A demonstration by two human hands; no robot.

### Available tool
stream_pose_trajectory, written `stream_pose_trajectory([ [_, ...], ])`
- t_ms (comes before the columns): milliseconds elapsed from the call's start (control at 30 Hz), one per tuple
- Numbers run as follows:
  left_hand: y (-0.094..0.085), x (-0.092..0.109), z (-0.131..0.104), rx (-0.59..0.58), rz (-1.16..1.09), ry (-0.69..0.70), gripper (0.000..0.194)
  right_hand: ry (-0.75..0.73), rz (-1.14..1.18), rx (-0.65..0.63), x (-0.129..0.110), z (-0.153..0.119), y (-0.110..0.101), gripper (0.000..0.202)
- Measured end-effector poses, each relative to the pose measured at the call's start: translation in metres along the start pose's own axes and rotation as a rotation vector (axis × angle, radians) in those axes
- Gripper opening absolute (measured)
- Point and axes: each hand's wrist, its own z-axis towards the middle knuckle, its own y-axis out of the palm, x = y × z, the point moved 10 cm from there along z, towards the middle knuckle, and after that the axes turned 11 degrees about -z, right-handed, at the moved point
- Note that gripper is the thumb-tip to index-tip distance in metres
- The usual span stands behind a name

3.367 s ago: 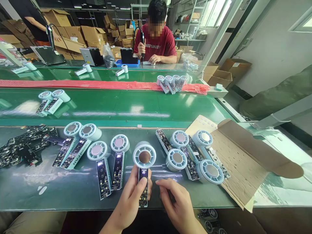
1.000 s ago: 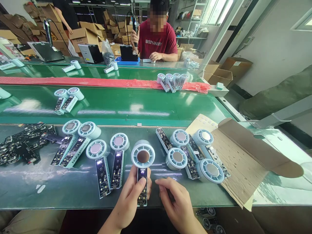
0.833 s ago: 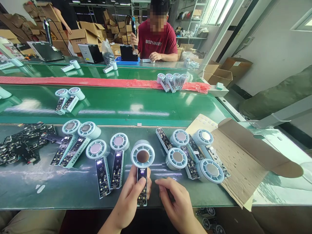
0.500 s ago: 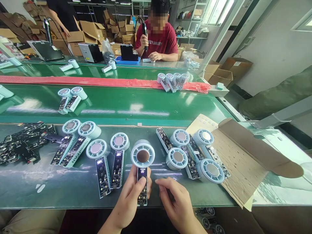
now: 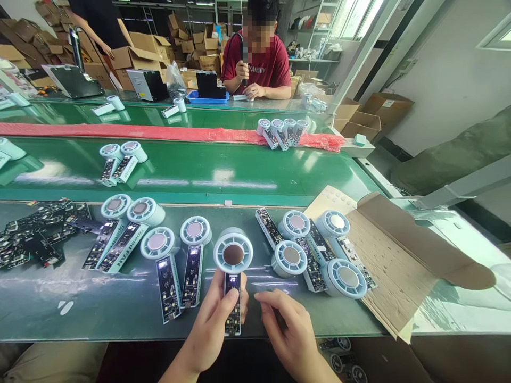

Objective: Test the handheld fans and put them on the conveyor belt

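Note:
My left hand (image 5: 213, 319) is wrapped around the handle of a light-blue handheld fan (image 5: 233, 246), thumb pressed on its exposed circuit board. A small display on that board reads 20, and the round head points up with a dark centre. Beside it, my right hand (image 5: 289, 330) hovers at the bench edge, fingers loosely bent and apart, holding nothing. To the left of the held fan lie two fans with lit displays, one nearer (image 5: 157, 243) and one farther (image 5: 195, 230). On the right, several similar fans (image 5: 289, 259) lie grouped with their boards facing up.
Loose circuit boards (image 5: 40, 231) are piled at the left. A flattened cardboard piece (image 5: 393, 266) lies at the right. Beyond the bench runs a green conveyor (image 5: 199, 165) carrying fans (image 5: 128, 165). Across it, a co-worker (image 5: 257, 64) holds a power screwdriver (image 5: 244, 58).
The pair of fans on the conveyor has shifted slightly right, and fans on the far belt slightly left. The co-worker's screwdriver has moved a little. My hands keep the same pose.

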Motion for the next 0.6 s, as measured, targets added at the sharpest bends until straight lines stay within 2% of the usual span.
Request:
stream_pose_trajectory([
  [100, -0.001, 0.0, -0.001, 0.0, -0.054, 0.006, 0.014, -0.002, 0.017, 0.041, -0.009, 0.004, -0.013, 0.022],
  [233, -0.001, -0.002, -0.002, -0.002, -0.112, -0.008, 0.014, -0.062, 0.031, 0.152, -0.037, 0.029, -0.056, 0.027],
  [333, -0.001, -0.001, -0.003, -0.004, -0.156, 0.0, 0.014, -0.09, -0.024, 0.168, -0.055, 0.066, -0.085, 0.025],
  [433, 0.001, 0.001, -0.008, -0.005, -0.228, 0.011, 0.014, -0.059, -0.024, 0.181, -0.057, 0.114, -0.101, 0.018],
  [500, 0.002, 0.007, -0.015, 0.005, -0.28, 0.029, 0.014, -0.035, 0.039, 0.131, -0.054, 0.151, -0.095, 0.014],
  [533, 0.001, 0.012, -0.02, 0.015, -0.302, 0.047, 0.015, -0.034, 0.058, 0.071, -0.053, 0.17, -0.084, 0.013],
  [600, -0.002, 0.026, -0.03, 0.047, -0.331, 0.086, 0.019, -0.072, -0.023, -0.103, -0.057, 0.204, -0.05, 0.014],
])
